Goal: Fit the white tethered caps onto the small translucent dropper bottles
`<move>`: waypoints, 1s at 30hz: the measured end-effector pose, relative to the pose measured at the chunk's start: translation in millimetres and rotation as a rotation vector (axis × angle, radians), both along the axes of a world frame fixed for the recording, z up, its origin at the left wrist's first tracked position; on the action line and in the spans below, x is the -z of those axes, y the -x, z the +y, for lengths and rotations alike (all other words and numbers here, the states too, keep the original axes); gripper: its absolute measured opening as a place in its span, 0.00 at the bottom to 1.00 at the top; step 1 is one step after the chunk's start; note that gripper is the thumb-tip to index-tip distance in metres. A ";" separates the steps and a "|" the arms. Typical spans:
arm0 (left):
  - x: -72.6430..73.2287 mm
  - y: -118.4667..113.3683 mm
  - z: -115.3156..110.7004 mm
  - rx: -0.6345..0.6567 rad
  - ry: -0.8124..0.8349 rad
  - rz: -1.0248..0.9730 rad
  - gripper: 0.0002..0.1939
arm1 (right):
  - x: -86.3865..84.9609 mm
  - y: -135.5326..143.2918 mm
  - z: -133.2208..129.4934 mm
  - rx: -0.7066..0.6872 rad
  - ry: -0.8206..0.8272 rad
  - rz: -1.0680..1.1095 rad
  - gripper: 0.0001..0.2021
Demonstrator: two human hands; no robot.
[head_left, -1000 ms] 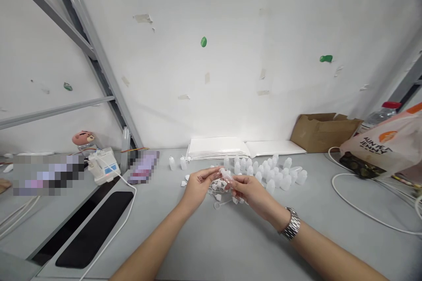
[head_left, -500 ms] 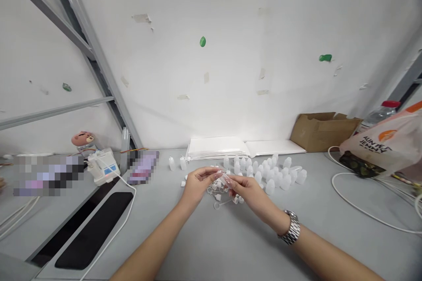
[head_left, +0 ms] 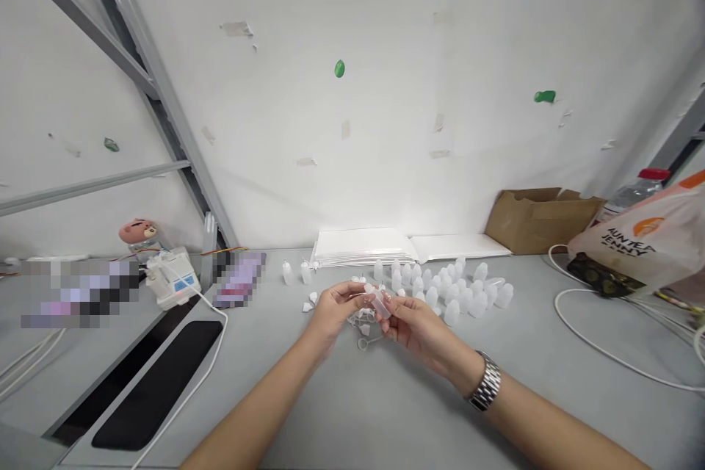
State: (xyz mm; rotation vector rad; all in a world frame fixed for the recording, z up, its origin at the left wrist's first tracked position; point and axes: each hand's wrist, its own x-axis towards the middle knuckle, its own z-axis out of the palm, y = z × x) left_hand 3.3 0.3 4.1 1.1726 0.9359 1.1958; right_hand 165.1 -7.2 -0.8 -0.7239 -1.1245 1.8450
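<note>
Between my two hands is a small translucent plastic bottle (head_left: 380, 305), tilted with its top pointing away and to the left. My left hand (head_left: 338, 311) pinches around its top end; whether a cap sits there is hard to make out. My right hand (head_left: 414, 319) grips the bottle's body from the right, fingers curled under it. Beneath the hands lie loose white caps with ring straps (head_left: 363, 343), partly covered. Right of them stand many open-looking small bottles (head_left: 452, 312) in a cluster. Two capped bottles (head_left: 287, 273) stand to the left.
White sheets (head_left: 363, 246) are stacked against the wall. At the right are a cardboard box (head_left: 543, 224), a plastic bag (head_left: 644, 242) and a white cable (head_left: 600, 360). On the left lie a black slab (head_left: 159, 385) and a white device (head_left: 173, 279) with a cable.
The bottle has turned so that more of its body shows between the hands. My right hand has shifted slightly down, its fingers now curled more visibly underneath.
</note>
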 end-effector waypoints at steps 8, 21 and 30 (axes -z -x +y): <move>-0.6 3.8 0.4 0.044 -0.013 -0.032 0.14 | -2.8 2.0 1.6 0.056 -0.102 -0.101 0.15; -3.8 7.6 7.2 -0.022 -0.052 0.115 0.20 | -9.4 3.9 -3.5 0.272 -0.304 -0.439 0.17; -4.2 72.3 35.2 -0.291 -0.096 0.819 0.15 | -5.3 -1.0 1.9 0.327 -0.175 -0.230 0.17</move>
